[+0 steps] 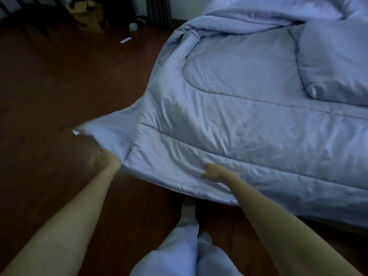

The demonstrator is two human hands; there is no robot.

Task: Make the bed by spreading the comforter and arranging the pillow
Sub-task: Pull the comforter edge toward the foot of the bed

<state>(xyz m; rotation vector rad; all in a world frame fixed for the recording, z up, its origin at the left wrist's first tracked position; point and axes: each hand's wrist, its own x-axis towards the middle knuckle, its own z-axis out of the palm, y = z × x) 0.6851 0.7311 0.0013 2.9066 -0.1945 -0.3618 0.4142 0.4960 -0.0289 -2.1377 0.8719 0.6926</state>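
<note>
A pale blue quilted comforter (249, 120) covers the bed and hangs over its near edge, bunched into folds at the far side. Its near left corner flares out over the floor, blurred. My left hand (107, 158) grips that corner's edge with closed fingers. My right hand (214, 172) rests on the comforter near its lower hem, thumb and fingers pinching a fold of the fabric. A plump pale blue pillow or folded part (334, 62) lies at the right on top of the comforter; which of the two it is cannot be told.
Dark wooden floor (59, 86) spreads left of the bed. A yellow bag (89, 16), a small white cup (133, 26) and a white slip (125, 40) lie at the far end. My legs in light trousers (187, 246) stand at the bed's corner.
</note>
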